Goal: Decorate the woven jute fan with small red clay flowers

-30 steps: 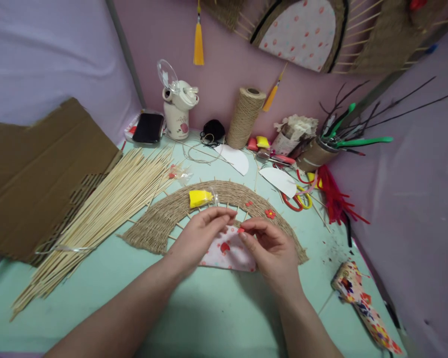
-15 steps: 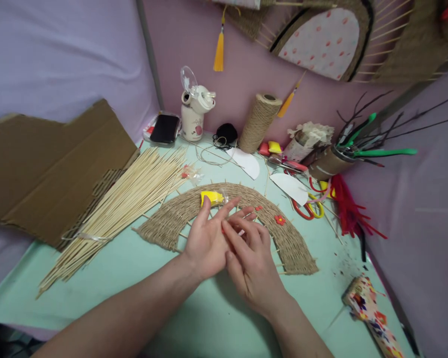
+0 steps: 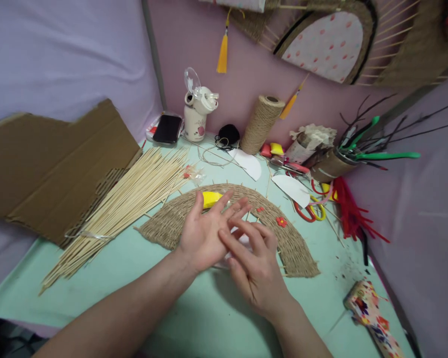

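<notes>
My left hand [image 3: 205,231] lies palm-up with its fingers stretched out over the woven jute arch [image 3: 164,221] on the green table. My right hand [image 3: 256,263] rests flat beside it, fingers extended and its fingertips on the left palm. Whether something small lies between the two palms is hidden. A yellow clay packet [image 3: 210,198] lies on the arch just beyond the left fingertips. A small red flower [image 3: 281,222] and a red bit [image 3: 260,209] sit on the arch to the right. The white dotted fabric under the hands barely shows.
A bundle of bamboo skewers [image 3: 123,204] and cardboard [image 3: 56,164] lie at the left. At the back stand a jute spool [image 3: 260,124], a white cup [image 3: 197,115], a phone [image 3: 168,129] and a tool holder [image 3: 332,161]. Scissors [image 3: 309,209] and a patterned glue gun [image 3: 371,318] lie right.
Both hands went from pinching a small red piece over the dotted fabric to lying flat, right fingers across the left palm. The view shifted slightly right and upward.
</notes>
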`<state>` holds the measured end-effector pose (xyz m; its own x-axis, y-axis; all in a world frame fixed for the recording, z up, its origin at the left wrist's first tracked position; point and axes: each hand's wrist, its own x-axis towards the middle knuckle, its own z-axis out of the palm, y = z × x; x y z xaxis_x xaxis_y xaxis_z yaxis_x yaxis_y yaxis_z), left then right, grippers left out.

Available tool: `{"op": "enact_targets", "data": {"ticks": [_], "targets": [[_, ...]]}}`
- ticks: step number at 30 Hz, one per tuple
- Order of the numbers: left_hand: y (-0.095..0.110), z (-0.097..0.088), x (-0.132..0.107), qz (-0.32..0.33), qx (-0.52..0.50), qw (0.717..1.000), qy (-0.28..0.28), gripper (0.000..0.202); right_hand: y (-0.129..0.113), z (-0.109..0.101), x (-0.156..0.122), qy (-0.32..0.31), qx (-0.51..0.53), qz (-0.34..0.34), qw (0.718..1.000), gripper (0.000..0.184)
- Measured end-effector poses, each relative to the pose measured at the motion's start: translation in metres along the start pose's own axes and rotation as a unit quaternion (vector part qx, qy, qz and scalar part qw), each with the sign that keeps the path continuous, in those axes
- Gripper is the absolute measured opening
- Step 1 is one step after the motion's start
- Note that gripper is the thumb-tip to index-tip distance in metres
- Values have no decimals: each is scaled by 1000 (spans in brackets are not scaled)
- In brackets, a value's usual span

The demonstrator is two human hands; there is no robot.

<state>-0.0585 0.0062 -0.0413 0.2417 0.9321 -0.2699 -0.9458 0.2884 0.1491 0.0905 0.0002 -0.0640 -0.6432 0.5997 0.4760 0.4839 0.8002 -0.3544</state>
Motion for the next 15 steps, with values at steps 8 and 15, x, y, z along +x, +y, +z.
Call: {"op": "enact_targets", "data": {"ticks": [8, 15], "targets": [[1, 1, -1, -16, 2, 1000, -9, 67, -1, -2, -1, -10, -3, -14, 1000, 39], [-1, 0, -1, -43, 6, 999, -14, 68, -1, -1, 0, -10, -8, -4, 1000, 42]]}}
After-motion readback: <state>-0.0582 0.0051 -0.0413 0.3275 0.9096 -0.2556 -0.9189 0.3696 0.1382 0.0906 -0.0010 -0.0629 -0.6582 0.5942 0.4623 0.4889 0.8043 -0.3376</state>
